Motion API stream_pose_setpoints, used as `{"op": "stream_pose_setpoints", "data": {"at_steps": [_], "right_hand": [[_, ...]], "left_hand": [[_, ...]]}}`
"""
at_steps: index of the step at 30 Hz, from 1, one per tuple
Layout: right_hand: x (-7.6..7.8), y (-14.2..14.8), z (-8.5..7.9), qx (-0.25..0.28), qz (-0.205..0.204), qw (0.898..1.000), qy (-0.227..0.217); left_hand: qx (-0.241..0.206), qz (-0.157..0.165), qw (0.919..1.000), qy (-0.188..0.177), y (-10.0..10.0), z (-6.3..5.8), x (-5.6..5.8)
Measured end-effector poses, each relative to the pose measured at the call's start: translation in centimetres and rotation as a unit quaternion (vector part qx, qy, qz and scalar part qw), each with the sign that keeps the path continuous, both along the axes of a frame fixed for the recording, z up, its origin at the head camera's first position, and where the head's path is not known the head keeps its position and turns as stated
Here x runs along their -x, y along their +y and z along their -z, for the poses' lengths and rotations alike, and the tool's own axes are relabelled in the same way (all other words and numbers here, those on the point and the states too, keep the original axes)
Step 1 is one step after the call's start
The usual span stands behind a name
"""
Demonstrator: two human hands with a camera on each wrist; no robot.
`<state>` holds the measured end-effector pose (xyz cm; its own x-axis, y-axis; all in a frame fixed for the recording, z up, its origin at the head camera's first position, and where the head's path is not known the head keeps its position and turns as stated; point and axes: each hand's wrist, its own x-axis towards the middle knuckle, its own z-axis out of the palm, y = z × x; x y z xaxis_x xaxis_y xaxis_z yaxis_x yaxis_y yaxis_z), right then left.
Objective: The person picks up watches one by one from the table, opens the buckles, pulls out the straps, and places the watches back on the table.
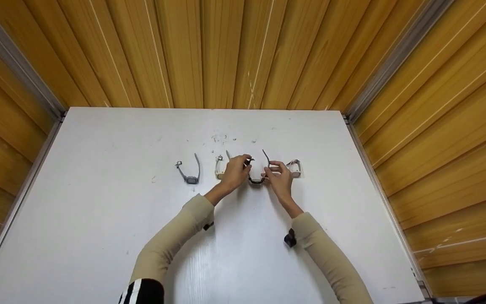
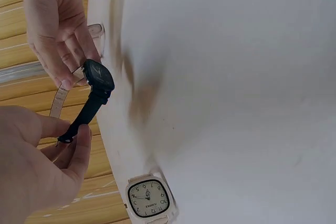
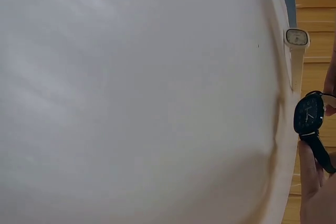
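Observation:
A black wristwatch (image 1: 256, 181) with a rounded square face is held between both hands, its strap spread into a U. My left hand (image 1: 235, 172) pinches the buckle end of one strap half; in the left wrist view thumb and fingers close on that strap (image 2: 90, 111). The other strap half, pale on its inner side, is held by my right hand (image 1: 280, 179), its fingers close to the watch case. Seen from the right wrist, the dial (image 3: 308, 114) faces the camera. Part of a cream watch (image 1: 220, 175) is hidden behind my left hand.
On the white table (image 1: 112, 202) a grey-blue watch (image 1: 191, 180) lies left of the cream one, its strap spread. A pale pinkish watch (image 1: 296, 169) stands just right of my right hand. Wood-look panels (image 1: 222, 55) enclose the table's back and sides.

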<state>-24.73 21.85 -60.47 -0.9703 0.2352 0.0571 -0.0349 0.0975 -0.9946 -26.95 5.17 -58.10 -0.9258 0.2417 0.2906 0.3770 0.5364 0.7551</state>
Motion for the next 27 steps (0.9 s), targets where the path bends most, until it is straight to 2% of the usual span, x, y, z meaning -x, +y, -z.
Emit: {"op": "stream_pose_setpoints", "data": {"at_steps": [4, 9, 14, 17, 22, 27], "right_hand": [[1.0, -0.4, 0.7, -0.046, -0.009, 0.999, -0.027], [1.5, -0.6, 1.3, -0.086, -0.008, 0.995, -0.056], [1.8, -0.5, 1.5, -0.174, 0.029, 0.983, -0.045], [1.9, -0.4, 1.6, -0.21, 0.04, 0.977, -0.029], [2.2, -0.2, 1.8, -0.221, 0.043, 0.974, -0.009], [2.3, 0.0, 1.6, -0.205, 0.036, 0.978, -0.002]], "left_hand": [[0.044, -0.011, 0.9989, -0.015, 0.2, 0.5, 1.1], [0.076, -0.026, 0.9961, -0.037, 0.6, 0.9, 1.8], [0.089, -0.046, 0.9942, -0.039, 1.2, 1.3, 2.0], [0.101, -0.061, 0.992, -0.044, 1.5, 1.6, 2.2], [0.108, -0.079, 0.9903, -0.039, 1.8, 1.9, 2.6], [0.102, -0.078, 0.9908, -0.042, 2.1, 1.9, 2.7]]}}
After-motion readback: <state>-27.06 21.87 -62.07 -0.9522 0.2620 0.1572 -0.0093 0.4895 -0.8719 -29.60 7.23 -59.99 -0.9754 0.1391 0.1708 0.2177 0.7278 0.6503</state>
